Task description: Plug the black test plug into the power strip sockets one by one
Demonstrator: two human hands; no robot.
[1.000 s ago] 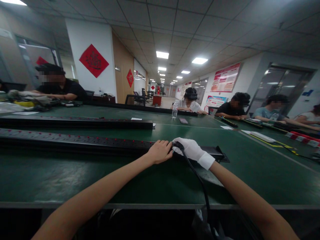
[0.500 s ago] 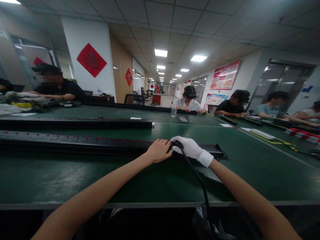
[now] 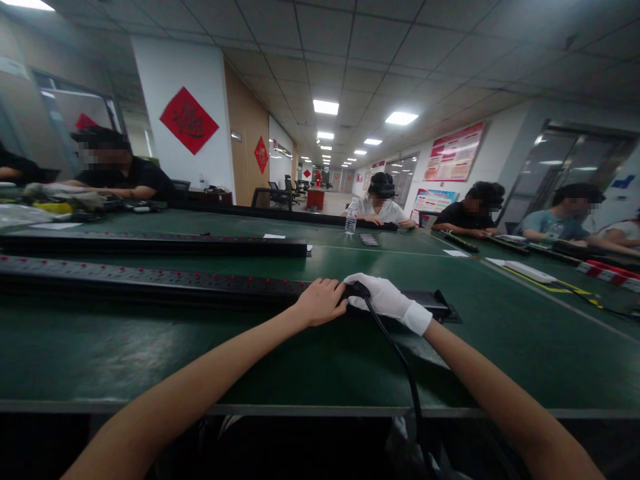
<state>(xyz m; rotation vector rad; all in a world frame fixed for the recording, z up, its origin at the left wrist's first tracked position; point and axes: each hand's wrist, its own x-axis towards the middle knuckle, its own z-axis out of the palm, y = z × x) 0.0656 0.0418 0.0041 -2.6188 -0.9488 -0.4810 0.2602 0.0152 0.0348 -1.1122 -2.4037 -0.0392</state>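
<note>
A long black power strip (image 3: 150, 277) with a row of small red parts lies across the table in front of me. My left hand (image 3: 323, 302), bare, is closed over its top near the right end, fingers curled together. Beside it, my right hand (image 3: 381, 298) in a white glove is closed around a black plug (image 3: 358, 291) held against the strip. From that plug a thick black cord (image 3: 400, 357) hangs down over the table's front edge. The gloved fingers hide where plug and strip meet. Past the glove, the strip's end bracket (image 3: 440, 305) shows.
A second black strip (image 3: 200, 245) lies parallel behind the first. Farther back on the green table (image 3: 150, 360) stand a water bottle (image 3: 351, 219) and a small card stack (image 3: 369, 239). A white power strip (image 3: 530, 271) lies at right. Several people sit around the table.
Both hands keep their places on the strip and plug. The whole view has shifted slightly to the right, with little other visible movement.
</note>
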